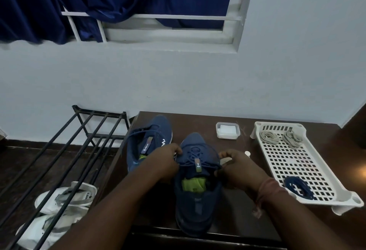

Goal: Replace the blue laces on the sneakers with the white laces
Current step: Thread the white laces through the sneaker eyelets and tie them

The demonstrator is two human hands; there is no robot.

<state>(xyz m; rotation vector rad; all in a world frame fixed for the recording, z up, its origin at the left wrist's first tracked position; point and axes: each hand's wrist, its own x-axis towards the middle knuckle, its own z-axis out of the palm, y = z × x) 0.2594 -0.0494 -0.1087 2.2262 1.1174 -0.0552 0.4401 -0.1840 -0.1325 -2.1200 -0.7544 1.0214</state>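
So the near sneaker (198,190) sits on the dark table (247,220) right in front of the person, heel toward them and toe pointing away at the wall, so its long axis runs straight out between the two hands, while the other sneaker (148,143) lies just beside it to the left. The left hand (166,160) and right hand (235,168) flank the tongue about evenly, each with fingers curled and pinching the blue lace (195,155) at its own side of the top eyelets. The white laces (281,138) wait in the white tray (316,170) off to the right, nearer the right hand.
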